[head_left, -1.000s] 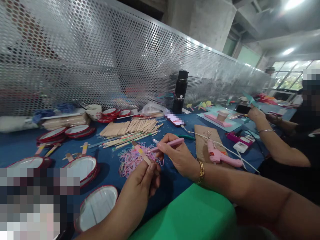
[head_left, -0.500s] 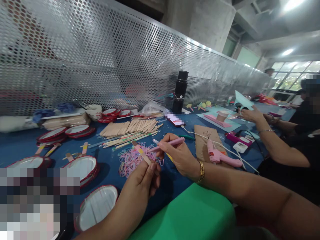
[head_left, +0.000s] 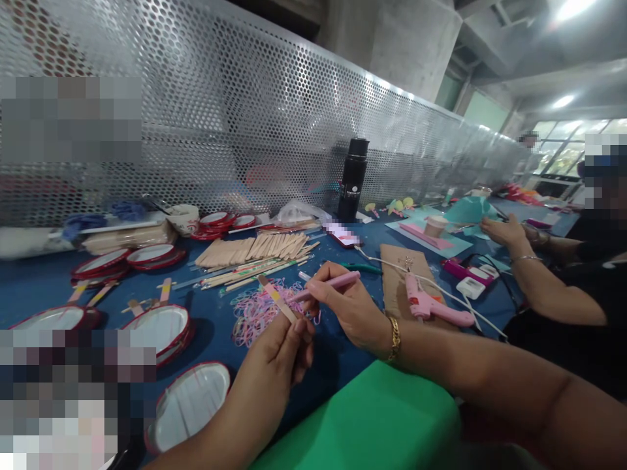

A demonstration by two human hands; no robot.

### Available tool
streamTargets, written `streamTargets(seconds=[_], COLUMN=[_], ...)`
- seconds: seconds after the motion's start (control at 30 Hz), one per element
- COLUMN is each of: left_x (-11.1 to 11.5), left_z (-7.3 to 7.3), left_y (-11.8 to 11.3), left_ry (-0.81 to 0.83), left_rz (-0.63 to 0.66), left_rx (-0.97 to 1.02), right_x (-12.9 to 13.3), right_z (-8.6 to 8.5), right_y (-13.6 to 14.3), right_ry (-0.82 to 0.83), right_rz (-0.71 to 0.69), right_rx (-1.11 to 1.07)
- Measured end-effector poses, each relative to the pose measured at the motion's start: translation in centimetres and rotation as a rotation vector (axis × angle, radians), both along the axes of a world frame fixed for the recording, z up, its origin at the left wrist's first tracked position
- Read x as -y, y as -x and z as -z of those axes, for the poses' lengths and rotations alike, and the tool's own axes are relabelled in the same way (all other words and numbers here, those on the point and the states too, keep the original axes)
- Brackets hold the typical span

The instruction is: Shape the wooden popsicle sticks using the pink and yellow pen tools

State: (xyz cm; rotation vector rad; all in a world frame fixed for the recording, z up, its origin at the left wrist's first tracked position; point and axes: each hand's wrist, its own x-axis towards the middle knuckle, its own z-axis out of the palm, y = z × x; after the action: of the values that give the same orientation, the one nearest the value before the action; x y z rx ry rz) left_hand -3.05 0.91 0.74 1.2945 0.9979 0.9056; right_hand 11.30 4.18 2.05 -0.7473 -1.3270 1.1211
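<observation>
Between the thumb and fingers of my left hand point(head_left: 287, 349) is a flat wooden craft stick point(head_left: 277, 298), its far end brown with a yellow band below. My right hand point(head_left: 345, 301), wearing a gold bracelet, grips a pink marker point(head_left: 337, 281) like a pen, its tip at the stick's yellow part. A small whitish piece point(head_left: 304, 277) pokes out by the right fingers; I cannot tell what it is. Under the stick lies a heap of pastel rubber bands point(head_left: 252, 320). Behind it are plain craft sticks point(head_left: 230, 251) in a spread pile.
Red-rimmed round pieces point(head_left: 193, 398) stand at left, some with painted sticks. A pink glue gun point(head_left: 431, 307) rests on cardboard point(head_left: 394, 261), with a white cable across it. A black bottle point(head_left: 353, 183) and phone point(head_left: 343, 235) are behind. Another person's hands point(head_left: 504, 232) hold blue-green paper at right.
The marker has shifted slightly left and down along the stick; my left hand stays almost still. The other person's blue-green paper has been lowered and turned.
</observation>
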Motion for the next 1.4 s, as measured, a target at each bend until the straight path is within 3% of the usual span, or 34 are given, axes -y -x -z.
streamTargets(seconds=[0.27,1.03,1.23,1.4], left_x=[-0.4,0.8,0.9,0.7], left_z=[0.6,0.5,-0.3,-0.9], left_y=[0.0,0.3,0.5,0.4], left_ry=[-0.008,0.029,0.1,0.162], left_rz=[-0.042,-0.009,-0.016,-0.056], left_rx=[-0.006,0.024,0.046,0.036], right_x=[-0.3,0.5,0.6,0.4], right_z=[0.2,0.2,0.5,0.6], right_y=[-0.1,-0.3,-0.5,-0.7], right_ry=[0.023,0.074,0.011,-0.033], right_rz=[0.063,0.032,-0.002,0.052], right_rx=[0.018,-0.002,0.067,0.127])
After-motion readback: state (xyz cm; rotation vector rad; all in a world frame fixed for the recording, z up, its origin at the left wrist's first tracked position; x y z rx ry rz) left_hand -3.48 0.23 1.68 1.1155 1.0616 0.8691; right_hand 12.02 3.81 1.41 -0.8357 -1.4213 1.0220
